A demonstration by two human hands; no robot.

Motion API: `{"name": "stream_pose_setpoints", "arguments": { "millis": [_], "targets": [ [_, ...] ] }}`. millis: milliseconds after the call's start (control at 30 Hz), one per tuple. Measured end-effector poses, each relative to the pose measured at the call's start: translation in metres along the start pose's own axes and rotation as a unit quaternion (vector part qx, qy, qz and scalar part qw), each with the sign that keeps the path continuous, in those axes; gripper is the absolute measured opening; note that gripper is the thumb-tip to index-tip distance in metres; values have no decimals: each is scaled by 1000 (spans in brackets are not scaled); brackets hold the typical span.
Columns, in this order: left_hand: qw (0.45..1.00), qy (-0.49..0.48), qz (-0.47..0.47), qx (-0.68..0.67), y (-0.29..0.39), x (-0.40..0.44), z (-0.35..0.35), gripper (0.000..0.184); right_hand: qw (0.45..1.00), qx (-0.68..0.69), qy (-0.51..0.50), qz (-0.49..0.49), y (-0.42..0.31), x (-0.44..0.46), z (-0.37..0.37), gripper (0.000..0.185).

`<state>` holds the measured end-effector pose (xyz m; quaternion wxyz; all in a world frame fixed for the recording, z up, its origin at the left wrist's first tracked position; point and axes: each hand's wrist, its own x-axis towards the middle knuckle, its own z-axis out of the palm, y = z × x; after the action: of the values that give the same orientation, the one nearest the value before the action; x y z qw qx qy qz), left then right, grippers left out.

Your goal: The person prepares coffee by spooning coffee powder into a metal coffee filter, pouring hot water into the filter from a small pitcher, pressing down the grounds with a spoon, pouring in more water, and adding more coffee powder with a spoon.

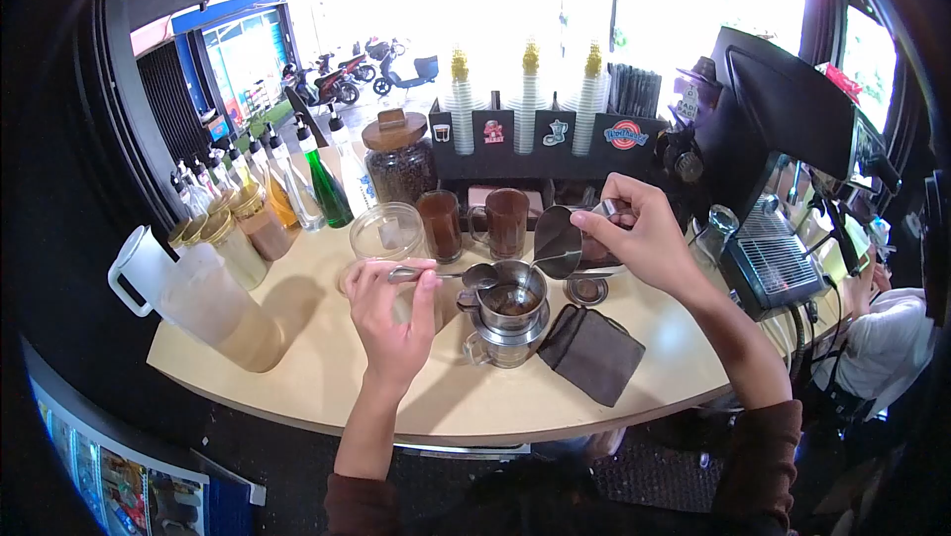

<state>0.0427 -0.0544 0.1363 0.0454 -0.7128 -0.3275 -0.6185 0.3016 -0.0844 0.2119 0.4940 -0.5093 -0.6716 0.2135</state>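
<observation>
Metal drip filter (512,310): upright on a glass cup (482,349), mid-counter, near the front edge. Dark, wet contents inside; thin stream entering from above.

Metal pitcher (558,242) at 1 o'clock of the filter, tipped, spout over the rim. Right hand (642,237) closed on its handle, thumb and fingers pinched together. Left hand (393,316) at 9 o'clock, fingers curled, gripping a spoon (479,276) by the handle; its bowl hangs at the filter's 10 o'clock side. Whether the bowl touches the rim, cannot tell.

Close in: round metal lid (585,290) flat at 2 o'clock; dark folded cloth (594,353) at 4 o'clock, just beside the cup. Two brown-filled glass mugs, one (506,224) at 12 o'clock, the other (439,226) at 11, stand between filter and cup rack (555,145). Open glass jar (388,237) at 10 o'clock, partly hidden by the left hand. Right hand and metal pitcher cover some of the counter (337,338) beyond them.

Farther out: wooden-lidded jar of dark beans (401,164) at 11 o'clock; pump bottles (322,179) in a row at 10; lidded jars (235,249) and a cloudy plastic jug (213,300) toward 9. Espresso machine (780,249) at 2 o'clock. Another person's pale sleeve (882,343) at 3 o'clock, well apart from both hands
</observation>
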Motion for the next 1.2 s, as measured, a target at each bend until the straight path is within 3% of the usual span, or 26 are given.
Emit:
{"name": "stream_pose_setpoints", "arguments": {
  "millis": [67, 300, 400, 633, 767, 867, 967, 1033, 1067, 1100, 1133, 1200],
  "targets": [
    [1000, -4, 2, -8, 2, 0, 0, 4, 999, 49, -6, 20, 2, -2, -1, 36],
    [998, -40, 40, -13, 4, -2, 7, 6, 999, 30, 17, -5, 30, -19, -19, 35],
    [996, -53, 65, -7, 6, -2, 9, 7, 982, 175, 57, 39, 38, -35, -24, 30],
    [991, -84, 106, 10, 11, 1, 6, 9, 963, 209, 111, 132, 124, -92, -21, 27],
    [988, -79, 134, 13, 10, 2, 10, 10, 906, 370, 135, 156, 166, -119, -2, 28],
    [985, -65, 159, 12, 10, 2, 15, 12, 882, 409, 167, 165, 177, -130, 10, 27],
    [983, -66, 170, 10, 9, 0, 20, 12, 884, 389, 203, 161, 186, -137, 13, 28],
    [982, -64, 176, 12, 11, 1, 21, 12, 938, 229, 185, 185, 194, -137, 5, 22],
    [982, -63, 179, 16, 12, 2, 21, 12, 937, 229, 187, 183, 196, -136, 2, 22],
    [981, -62, 181, 15, 13, 3, 22, 12, 967, 51, 226, 102, 187, -130, -4, 17],
    [980, -74, 184, 14, 15, 4, 22, 12, 958, -128, 255, 18, 175, -122, -11, 16],
    [979, -85, 186, 14, 16, 6, 24, 13, 971, -115, 208, -36, 119, -105, -16, 29]
  ]
}}
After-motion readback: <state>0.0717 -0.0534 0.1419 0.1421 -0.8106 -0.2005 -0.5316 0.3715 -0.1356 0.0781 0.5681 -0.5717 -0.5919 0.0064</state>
